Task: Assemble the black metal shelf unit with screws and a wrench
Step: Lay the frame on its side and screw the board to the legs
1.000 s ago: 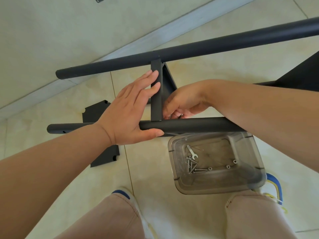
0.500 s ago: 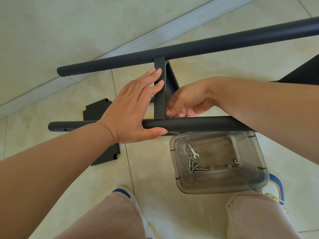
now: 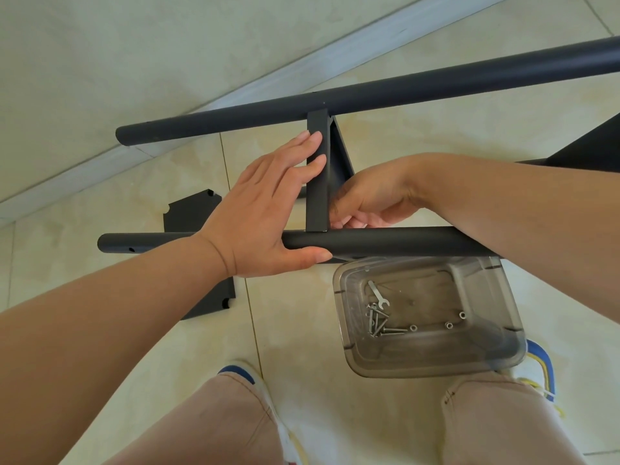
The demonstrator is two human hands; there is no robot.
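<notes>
A black metal shelf frame [image 3: 369, 95] is seen from above, held over a tiled floor [image 3: 302, 380]. A flat black panel [image 3: 188, 213] lies on the floor at the left. The left hand [image 3: 265, 209] is laid against the frame with its fingers straight and spread on the upright crosspiece [image 3: 317, 182], while the thumb is hooked under the near tube [image 3: 385, 241]. Just right of the crosspiece, the right hand [image 3: 369, 199] is curled at the joint; what it pinches is hidden, perhaps a screw. Below, a clear plastic tub [image 3: 503, 347] is set on the floor, with a small wrench [image 3: 379, 295], loose screws [image 3: 379, 322] and nuts [image 3: 448, 325] inside it.
</notes>
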